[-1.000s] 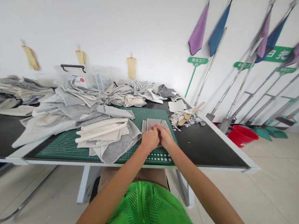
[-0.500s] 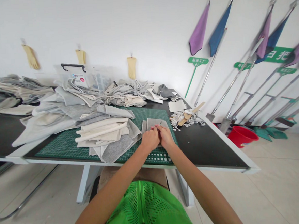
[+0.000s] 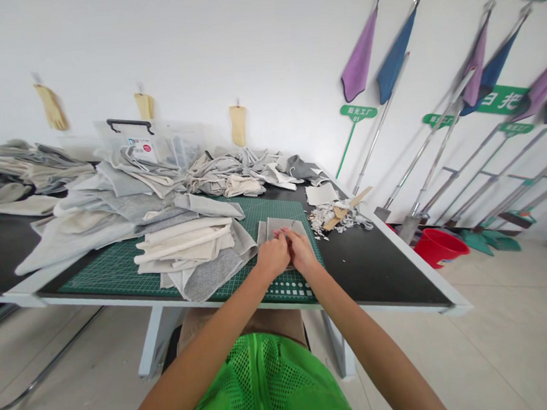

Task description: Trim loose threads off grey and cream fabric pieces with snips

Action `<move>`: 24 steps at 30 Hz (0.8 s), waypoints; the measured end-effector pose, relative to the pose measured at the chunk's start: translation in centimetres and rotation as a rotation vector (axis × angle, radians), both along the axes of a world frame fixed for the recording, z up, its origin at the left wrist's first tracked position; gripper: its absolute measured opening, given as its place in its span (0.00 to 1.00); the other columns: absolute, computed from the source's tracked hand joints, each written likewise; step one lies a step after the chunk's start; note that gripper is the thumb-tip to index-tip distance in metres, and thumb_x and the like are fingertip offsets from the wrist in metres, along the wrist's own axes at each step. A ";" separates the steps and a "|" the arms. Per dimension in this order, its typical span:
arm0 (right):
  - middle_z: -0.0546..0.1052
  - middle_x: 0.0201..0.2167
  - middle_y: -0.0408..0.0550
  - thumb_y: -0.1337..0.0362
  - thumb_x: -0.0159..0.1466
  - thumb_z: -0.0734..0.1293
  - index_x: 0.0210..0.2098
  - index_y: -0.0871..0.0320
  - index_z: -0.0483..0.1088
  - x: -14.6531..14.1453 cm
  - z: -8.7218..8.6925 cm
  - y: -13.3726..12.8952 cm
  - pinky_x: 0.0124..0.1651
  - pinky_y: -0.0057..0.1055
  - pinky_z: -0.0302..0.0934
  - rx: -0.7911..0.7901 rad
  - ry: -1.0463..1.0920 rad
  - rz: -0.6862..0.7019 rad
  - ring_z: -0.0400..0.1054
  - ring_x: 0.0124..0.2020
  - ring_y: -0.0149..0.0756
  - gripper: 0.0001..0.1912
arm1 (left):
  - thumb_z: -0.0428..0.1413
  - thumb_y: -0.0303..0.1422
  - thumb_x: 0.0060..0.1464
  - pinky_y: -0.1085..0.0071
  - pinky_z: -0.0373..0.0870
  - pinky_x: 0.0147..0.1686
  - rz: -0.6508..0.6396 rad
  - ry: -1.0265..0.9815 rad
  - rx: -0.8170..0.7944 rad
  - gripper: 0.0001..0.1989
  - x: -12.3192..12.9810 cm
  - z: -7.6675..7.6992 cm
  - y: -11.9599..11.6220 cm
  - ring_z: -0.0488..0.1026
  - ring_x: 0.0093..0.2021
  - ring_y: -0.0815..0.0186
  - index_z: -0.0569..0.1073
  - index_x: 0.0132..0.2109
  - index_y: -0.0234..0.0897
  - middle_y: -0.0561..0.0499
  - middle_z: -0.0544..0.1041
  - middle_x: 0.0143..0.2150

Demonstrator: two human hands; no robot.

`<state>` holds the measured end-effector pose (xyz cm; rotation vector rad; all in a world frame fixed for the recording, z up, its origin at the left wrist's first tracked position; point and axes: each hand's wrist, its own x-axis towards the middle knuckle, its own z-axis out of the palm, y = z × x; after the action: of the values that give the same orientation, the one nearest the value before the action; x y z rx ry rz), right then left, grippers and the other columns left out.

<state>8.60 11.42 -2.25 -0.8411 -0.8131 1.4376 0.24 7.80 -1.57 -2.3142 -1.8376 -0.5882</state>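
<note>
My left hand (image 3: 274, 255) and my right hand (image 3: 301, 250) meet over the front right of the green cutting mat (image 3: 111, 266). The fingers of both are curled closed with their tips together. Beneath and just beyond them lie folded grey cloth pieces (image 3: 273, 224). A thin dark tip sticks out past the right fingers; what it belongs to is hidden. Left of my hands, a stack of cream and grey cloths (image 3: 187, 245) rests on the mat, its grey lower layer (image 3: 203, 275) close to my left wrist.
A large cloth heap (image 3: 99, 201) spreads to the left, with more cloths (image 3: 234, 173) behind. To the right lie white scraps (image 3: 344, 219), a wooden strip (image 3: 349, 209) and a pale cloth square (image 3: 322, 194). A red bucket (image 3: 440, 246) stands on the floor beyond the table.
The view has shifted slightly. My hands stay together at the same spot over the grey cloth, with only a small change in the fingers.
</note>
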 end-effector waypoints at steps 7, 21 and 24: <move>0.80 0.30 0.48 0.64 0.52 0.69 0.29 0.58 0.73 0.0 0.1 -0.1 0.41 0.32 0.68 0.001 0.015 0.007 0.74 0.34 0.37 0.05 | 0.40 0.29 0.60 0.61 0.70 0.33 0.004 0.004 -0.020 0.16 0.1 0.1 0.0 0.76 0.35 0.53 0.65 0.50 0.28 0.39 0.77 0.35; 0.80 0.26 0.48 0.64 0.53 0.68 0.30 0.59 0.72 0.1 -0.1 0.2 0.40 0.34 0.68 -0.025 0.015 -0.011 0.75 0.32 0.38 0.05 | 0.40 0.30 0.60 0.62 0.70 0.33 0.006 -0.005 -0.020 0.16 0.1 0.2 -0.1 0.76 0.36 0.53 0.63 0.51 0.27 0.39 0.76 0.36; 0.80 0.27 0.48 0.65 0.53 0.68 0.30 0.59 0.72 0.1 -0.1 0.1 0.40 0.34 0.68 -0.017 0.013 -0.015 0.75 0.33 0.38 0.05 | 0.40 0.30 0.60 0.63 0.70 0.33 0.004 -0.002 -0.020 0.16 0.2 0.2 0.0 0.76 0.35 0.54 0.64 0.51 0.27 0.39 0.77 0.35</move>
<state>8.67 11.56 -2.36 -0.8484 -0.7840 1.4375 0.40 7.77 -1.37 -2.3228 -1.8566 -0.5750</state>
